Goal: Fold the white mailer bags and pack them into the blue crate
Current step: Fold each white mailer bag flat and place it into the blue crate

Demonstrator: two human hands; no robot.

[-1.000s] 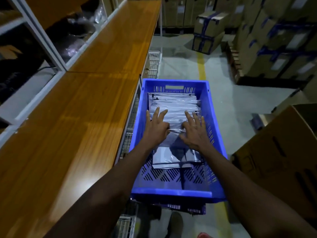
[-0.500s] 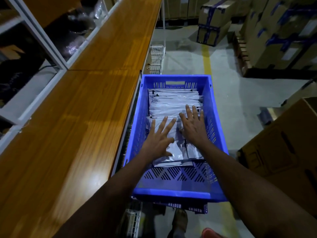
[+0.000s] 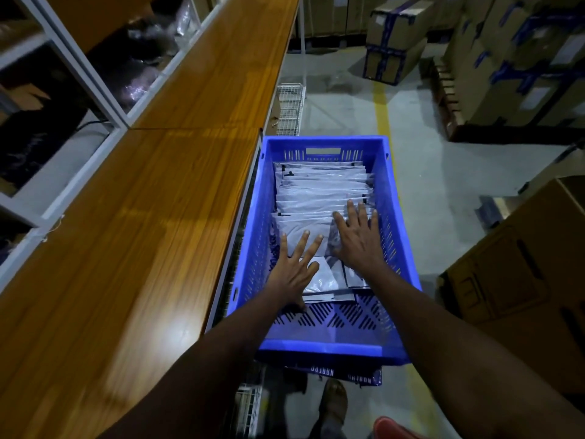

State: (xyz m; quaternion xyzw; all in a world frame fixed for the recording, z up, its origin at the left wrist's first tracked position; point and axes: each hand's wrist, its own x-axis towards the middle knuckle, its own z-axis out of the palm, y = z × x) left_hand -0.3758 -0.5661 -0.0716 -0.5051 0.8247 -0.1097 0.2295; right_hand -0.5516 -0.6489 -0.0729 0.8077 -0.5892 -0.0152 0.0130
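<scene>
Beside the orange-brown wood-grain counter [image 3: 152, 217], the blue crate [image 3: 392, 236] with slotted walls holds white mailer bags [image 3: 319, 191]; a yellow floor stripe [image 3: 381, 112] runs beyond the crate.

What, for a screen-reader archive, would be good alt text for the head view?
The left hand and right hand press flat, fingers spread, on folded white bags filling the far part of a blue crate. Its slotted floor shows at the near end. A wooden bench runs along its left and a cardboard box stands at right.
</scene>
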